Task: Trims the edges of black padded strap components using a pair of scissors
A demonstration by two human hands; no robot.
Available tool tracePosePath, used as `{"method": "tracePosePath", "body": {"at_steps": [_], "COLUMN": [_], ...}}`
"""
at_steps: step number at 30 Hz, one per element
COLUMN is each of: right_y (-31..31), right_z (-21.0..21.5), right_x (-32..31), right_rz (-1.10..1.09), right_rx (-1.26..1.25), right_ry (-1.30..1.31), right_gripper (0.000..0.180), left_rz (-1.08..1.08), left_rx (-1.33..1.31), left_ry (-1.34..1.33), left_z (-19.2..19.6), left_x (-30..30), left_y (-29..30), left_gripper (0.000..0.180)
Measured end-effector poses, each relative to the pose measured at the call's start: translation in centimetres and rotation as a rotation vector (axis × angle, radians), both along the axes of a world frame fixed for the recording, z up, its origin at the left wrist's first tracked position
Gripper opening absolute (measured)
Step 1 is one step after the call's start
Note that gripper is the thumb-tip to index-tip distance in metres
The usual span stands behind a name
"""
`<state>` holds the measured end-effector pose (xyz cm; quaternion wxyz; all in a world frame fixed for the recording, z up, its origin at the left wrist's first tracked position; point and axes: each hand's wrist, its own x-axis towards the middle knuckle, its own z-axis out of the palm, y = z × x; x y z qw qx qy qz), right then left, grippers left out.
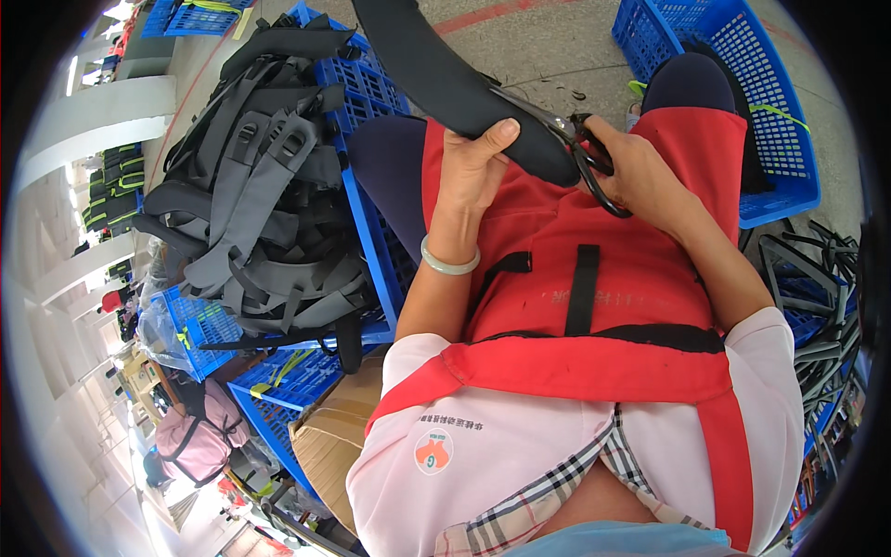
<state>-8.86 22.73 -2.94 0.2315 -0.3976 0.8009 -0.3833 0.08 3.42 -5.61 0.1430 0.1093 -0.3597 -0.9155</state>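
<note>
A red apron (520,302) spreads across the seated person's lap from the middle of the view toward 2 o'clock, over dark trousers and a pale pink shirt (399,501) at 6 o'clock. At 10 o'clock, a heap of dark grey straps and padded pieces (251,195) rises high against a blue crate (373,251), some straps with buckles trailing down beside its edge. Another blue crate (789,139), its walls pierced with holes, stands at 2 o'clock near the knee, dark material inside. A tangle of dark narrow strips (807,288) lies at 3 o'clock, and a brown cardboard box (334,432) sits at 7 o'clock, partly behind the shirt. The long, curved black padded strip (432,79) runs from the top edge at 12 o'clock down toward 1 o'clock, its rounded end above the apron. The right hand (640,176), at 2 o'clock, is closed around the black handles of the scissors (594,158), whose metal blades point toward 11 o'clock along the strip's upper edge; whether they bite into it I cannot tell. The left hand (478,162), at 12 o'clock, grips the strip near that rounded end, thumb on top and fingers hidden beneath. A pale bracelet (449,264) circles its wrist.
</note>
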Motion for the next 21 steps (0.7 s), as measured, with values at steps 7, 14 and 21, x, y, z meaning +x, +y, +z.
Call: {"method": "tracePosePath", "body": {"at_steps": [7, 14, 21], "right_y": [-0.6, 0.7, -0.3], "right_z": [-0.7, -1.0, 2.1], "right_x": [-0.8, -2.8, -4.3], "right_rz": [-0.032, -0.375, -0.438], "right_rx": [-0.068, -0.124, -0.418], "right_ry": [-0.098, -0.171, -0.469], "right_gripper": [0.027, 0.033, 0.031], "left_rz": [-0.044, -0.118, -0.312], "left_rx": [-0.031, -0.078, -0.383], "left_ry": [-0.002, -0.129, -0.153], "left_z": [-0.8, -1.1, -1.4], "left_x": [0.0, 1.0, 1.2], "left_y": [-0.9, -0.7, 1.0], "left_gripper": [0.033, 0.041, 0.031]}}
